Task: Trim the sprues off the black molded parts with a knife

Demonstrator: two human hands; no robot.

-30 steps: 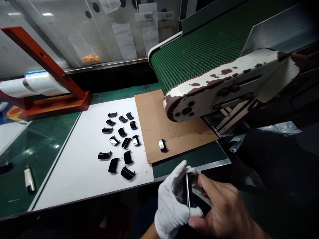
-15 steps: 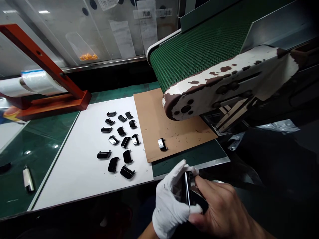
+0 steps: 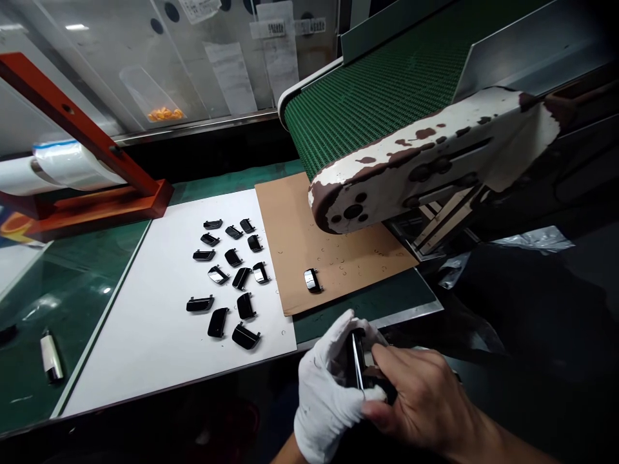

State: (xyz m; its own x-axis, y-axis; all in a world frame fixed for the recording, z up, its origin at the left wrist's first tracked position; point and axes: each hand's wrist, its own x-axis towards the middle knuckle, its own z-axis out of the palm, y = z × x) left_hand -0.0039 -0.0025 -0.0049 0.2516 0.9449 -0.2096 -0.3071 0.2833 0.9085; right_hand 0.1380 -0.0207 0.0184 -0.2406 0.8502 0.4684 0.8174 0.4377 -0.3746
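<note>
My left hand, in a white glove, is closed around a glossy black plastic part in front of the table edge. The part is held on edge, and a bright streak runs along it. My bare right hand presses up against its right side, fingers bent and thumb tucked in. Between the right fingers and the part shows a small brownish-grey thing too hidden to name. Several similar black plastic parts with small prongs lie spread on the white sheet. One more black part rests on the brown cardboard.
A green conveyor belt in a chipped white frame overhangs the cardboard. At left stands an orange holder with film rolls. A white-handled tool lies on the green mat. Behind is a clear bin with orange bits.
The view has shifted slightly. Both hands stay together on the black plastic part, which is turned a little, and the right fingers have closed in nearer to it.
</note>
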